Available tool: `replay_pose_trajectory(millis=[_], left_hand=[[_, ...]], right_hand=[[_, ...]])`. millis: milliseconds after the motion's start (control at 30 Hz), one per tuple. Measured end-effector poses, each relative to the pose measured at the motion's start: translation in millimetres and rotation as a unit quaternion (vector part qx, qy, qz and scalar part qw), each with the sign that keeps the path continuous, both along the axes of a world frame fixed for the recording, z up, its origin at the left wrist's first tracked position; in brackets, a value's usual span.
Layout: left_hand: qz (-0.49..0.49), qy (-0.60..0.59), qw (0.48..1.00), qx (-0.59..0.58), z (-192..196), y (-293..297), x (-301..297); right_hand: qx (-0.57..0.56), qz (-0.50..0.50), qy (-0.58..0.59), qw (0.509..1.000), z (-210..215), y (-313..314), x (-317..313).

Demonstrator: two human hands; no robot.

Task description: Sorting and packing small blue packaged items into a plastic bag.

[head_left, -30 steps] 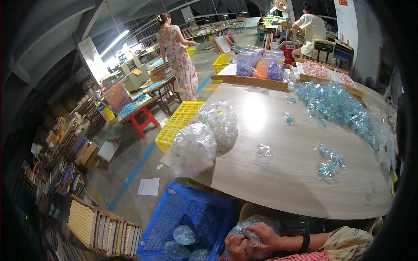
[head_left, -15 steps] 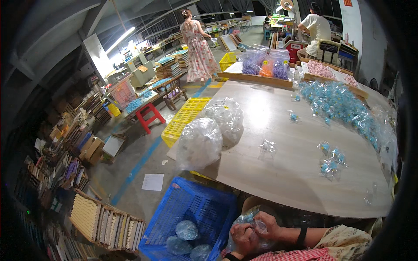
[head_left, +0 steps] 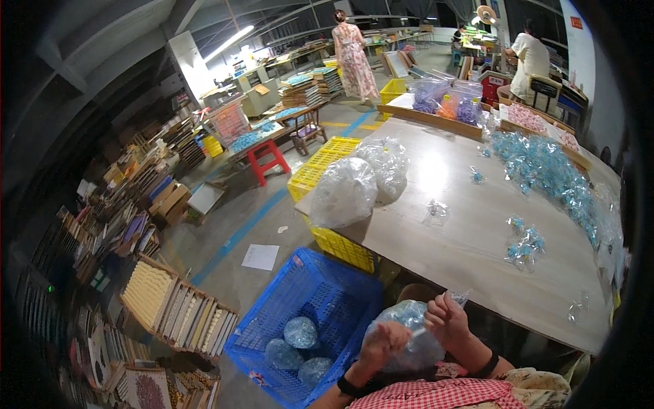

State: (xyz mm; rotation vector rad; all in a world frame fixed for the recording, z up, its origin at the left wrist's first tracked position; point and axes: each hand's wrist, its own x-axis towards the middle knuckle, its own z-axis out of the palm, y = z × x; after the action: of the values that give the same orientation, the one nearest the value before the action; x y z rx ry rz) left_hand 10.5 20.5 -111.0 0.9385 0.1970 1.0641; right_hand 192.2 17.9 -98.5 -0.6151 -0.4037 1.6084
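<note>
A clear plastic bag (head_left: 409,358) with pale blue contents rests at my lap, below the table's near edge. My right hand (head_left: 446,320) is closed around the gathered top of this bag, and a bit of clear film pokes out above the fist. My left hand (head_left: 385,344) is beside it, over the bag's left side, its fingers curled and somewhat blurred. A short whitish strip shows between the hands; its kind is unclear. To the left, a blue plastic crate (head_left: 262,317) holds several round, filled bags (head_left: 300,332).
On the wooden table (head_left: 409,225) lie a heap of small blue packets (head_left: 545,160), loose packets (head_left: 524,242) and big clear bags (head_left: 335,192). Yellow crates (head_left: 320,163) stand beside it. A frame rack (head_left: 177,307) is on the floor at left. Two people (head_left: 354,58) are farther off.
My hands have moved apart; the right one has risen with the bag's top. The view has shifted, so the scene sits farther right. The walking person is farther away.
</note>
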Motion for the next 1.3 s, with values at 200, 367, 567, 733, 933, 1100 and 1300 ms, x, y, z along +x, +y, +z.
replay_pose_trajectory(millis=[200, 367, 567, 733, 933, 1100, 1300], left_hand=[[-0.105, 0.225, 0.968, 0.022, 12, -15, 1], [-0.186, 0.280, 0.941, 0.039, 10, -8, 6], [-0.094, 0.301, 0.949, 0.016, -10, -10, 8], [-0.096, 0.268, 0.952, 0.116, -7, -3, 5], [-0.017, 0.332, 0.943, 0.020, -12, -6, 1], [0.072, 0.342, 0.916, 0.197, -12, -13, -2], [0.146, 0.339, 0.875, 0.314, -32, -27, 2]], right_hand=[[-0.045, 0.154, 0.026, 0.987, 6, -16, 3], [0.258, 0.195, -0.294, 0.900, 14, -18, 6], [0.140, 0.205, -0.290, 0.924, 11, -24, 7], [0.038, 0.098, -0.257, 0.961, -9, -22, 10], [0.074, 0.134, -0.195, 0.969, 17, -17, -6], [0.241, 0.237, -0.307, 0.890, 27, -14, -11], [0.513, 0.299, -0.568, 0.570, 50, 8, -26]])
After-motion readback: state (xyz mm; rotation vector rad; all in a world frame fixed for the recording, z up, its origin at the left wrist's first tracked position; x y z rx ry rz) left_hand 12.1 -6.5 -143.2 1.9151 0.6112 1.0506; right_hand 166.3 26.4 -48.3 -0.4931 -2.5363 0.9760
